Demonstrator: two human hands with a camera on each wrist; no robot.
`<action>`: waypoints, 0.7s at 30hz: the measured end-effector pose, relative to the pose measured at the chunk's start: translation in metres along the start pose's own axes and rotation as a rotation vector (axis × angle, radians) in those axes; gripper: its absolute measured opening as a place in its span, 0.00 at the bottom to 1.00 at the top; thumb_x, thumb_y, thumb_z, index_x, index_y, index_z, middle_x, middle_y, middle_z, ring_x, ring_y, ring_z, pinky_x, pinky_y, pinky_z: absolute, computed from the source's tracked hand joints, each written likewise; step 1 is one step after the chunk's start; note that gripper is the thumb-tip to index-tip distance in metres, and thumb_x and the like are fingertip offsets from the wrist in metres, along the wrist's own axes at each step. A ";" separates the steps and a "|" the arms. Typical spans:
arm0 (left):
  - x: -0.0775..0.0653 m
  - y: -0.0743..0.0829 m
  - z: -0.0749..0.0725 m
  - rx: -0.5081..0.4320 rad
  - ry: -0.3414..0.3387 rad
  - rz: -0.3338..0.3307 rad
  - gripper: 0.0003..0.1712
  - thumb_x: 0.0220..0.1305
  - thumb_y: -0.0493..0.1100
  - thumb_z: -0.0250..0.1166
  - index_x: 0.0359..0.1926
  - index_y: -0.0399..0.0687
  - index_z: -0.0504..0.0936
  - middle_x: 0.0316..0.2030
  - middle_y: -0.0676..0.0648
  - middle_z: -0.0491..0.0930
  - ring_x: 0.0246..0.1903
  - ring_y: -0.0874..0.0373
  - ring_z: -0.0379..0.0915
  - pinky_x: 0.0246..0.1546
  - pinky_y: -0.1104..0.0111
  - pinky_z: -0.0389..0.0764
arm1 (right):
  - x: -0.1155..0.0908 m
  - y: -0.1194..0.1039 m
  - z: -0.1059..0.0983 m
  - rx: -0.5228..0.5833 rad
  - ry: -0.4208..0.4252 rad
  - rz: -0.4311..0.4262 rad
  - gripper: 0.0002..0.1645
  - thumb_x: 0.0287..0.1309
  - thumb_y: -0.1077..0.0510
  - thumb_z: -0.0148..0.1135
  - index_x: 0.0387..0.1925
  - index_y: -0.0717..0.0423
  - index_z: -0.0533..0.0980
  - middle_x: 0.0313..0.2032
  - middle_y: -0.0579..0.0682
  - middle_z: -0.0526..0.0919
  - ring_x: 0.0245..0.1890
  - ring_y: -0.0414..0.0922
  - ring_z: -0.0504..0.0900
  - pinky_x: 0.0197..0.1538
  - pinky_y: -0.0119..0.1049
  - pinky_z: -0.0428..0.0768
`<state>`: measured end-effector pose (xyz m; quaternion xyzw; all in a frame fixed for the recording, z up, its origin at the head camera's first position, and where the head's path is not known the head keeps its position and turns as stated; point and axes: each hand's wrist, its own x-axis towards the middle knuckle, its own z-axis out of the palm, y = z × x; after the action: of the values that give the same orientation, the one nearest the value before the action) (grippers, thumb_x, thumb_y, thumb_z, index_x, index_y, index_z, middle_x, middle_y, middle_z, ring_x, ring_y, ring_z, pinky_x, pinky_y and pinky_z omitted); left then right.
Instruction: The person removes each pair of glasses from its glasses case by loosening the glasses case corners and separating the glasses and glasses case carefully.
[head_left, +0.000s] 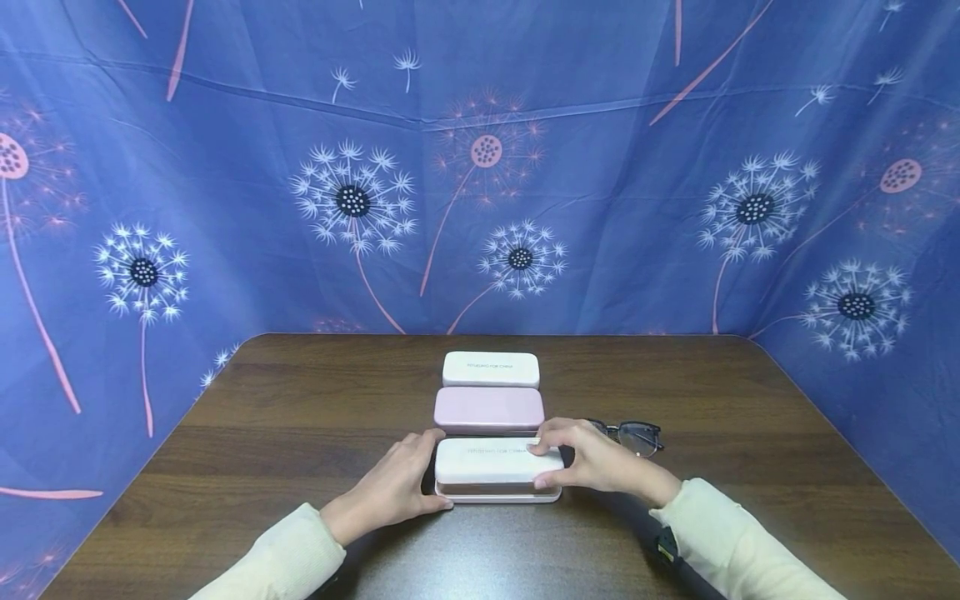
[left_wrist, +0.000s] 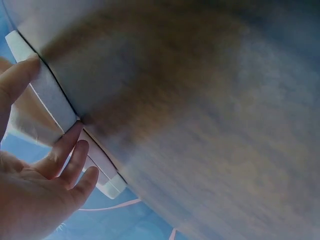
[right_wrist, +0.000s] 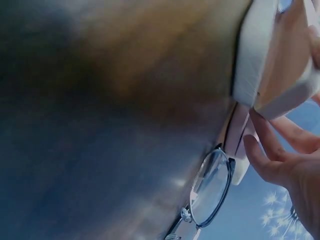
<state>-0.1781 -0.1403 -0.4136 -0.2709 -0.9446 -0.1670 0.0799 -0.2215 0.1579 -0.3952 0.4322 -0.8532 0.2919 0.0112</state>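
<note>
The nearest white glasses case (head_left: pixel 487 463) lies on the table with its lid partly raised, a gap showing along the front. My left hand (head_left: pixel 393 482) holds the case's left end, thumb at the front corner and fingers at the back. At the right end, my right hand (head_left: pixel 592 458) grips the lid, the thumb near its front edge and fingers on top. A tan lining shows between lid and base in the right wrist view, beside the case's white base (right_wrist: pixel 252 55). What lies inside cannot be made out.
A pink glasses case (head_left: pixel 489 408) sits just behind, and another white case (head_left: pixel 491 368) stands beyond it, both closed. Dark-rimmed eyeglasses (head_left: pixel 637 437) lie on the brown table (head_left: pixel 300 400) behind my right hand. A blue dandelion-print cloth (head_left: pixel 600 150) hangs at the back and sides.
</note>
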 end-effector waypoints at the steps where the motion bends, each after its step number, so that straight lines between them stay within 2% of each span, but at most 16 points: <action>1: 0.000 0.000 0.000 -0.004 -0.005 -0.004 0.50 0.36 0.55 0.75 0.57 0.34 0.64 0.47 0.38 0.77 0.47 0.49 0.73 0.49 0.57 0.74 | -0.001 -0.001 0.001 -0.027 -0.005 0.015 0.24 0.42 0.43 0.69 0.40 0.51 0.81 0.44 0.50 0.80 0.44 0.45 0.77 0.47 0.43 0.76; 4: 0.000 0.001 -0.001 -0.003 -0.017 -0.006 0.49 0.36 0.56 0.75 0.56 0.35 0.65 0.48 0.39 0.77 0.48 0.49 0.73 0.50 0.56 0.73 | -0.004 -0.004 0.004 -0.096 -0.006 0.034 0.25 0.39 0.43 0.70 0.39 0.52 0.81 0.45 0.51 0.79 0.46 0.49 0.77 0.52 0.56 0.72; 8: 0.001 0.003 -0.002 0.018 -0.031 0.009 0.48 0.38 0.57 0.74 0.56 0.36 0.66 0.49 0.40 0.77 0.50 0.50 0.72 0.51 0.56 0.73 | -0.005 -0.007 0.008 -0.128 0.018 -0.002 0.24 0.36 0.46 0.73 0.36 0.53 0.81 0.41 0.50 0.78 0.45 0.50 0.77 0.55 0.66 0.64; 15: 0.001 0.003 -0.003 0.101 -0.049 0.038 0.47 0.40 0.60 0.72 0.56 0.35 0.69 0.48 0.41 0.78 0.50 0.51 0.72 0.53 0.57 0.72 | -0.008 -0.009 0.013 -0.220 0.027 0.011 0.27 0.33 0.44 0.73 0.39 0.52 0.79 0.44 0.51 0.77 0.48 0.52 0.75 0.55 0.65 0.64; 21: 0.001 0.005 -0.004 0.121 -0.040 0.059 0.45 0.39 0.59 0.72 0.54 0.35 0.70 0.46 0.41 0.79 0.48 0.51 0.73 0.53 0.56 0.72 | -0.009 -0.010 0.013 -0.260 0.018 0.029 0.37 0.30 0.40 0.73 0.45 0.49 0.72 0.48 0.51 0.76 0.52 0.53 0.74 0.57 0.63 0.64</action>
<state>-0.1764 -0.1372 -0.4083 -0.2968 -0.9460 -0.1016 0.0822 -0.2053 0.1537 -0.4032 0.4119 -0.8899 0.1829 0.0706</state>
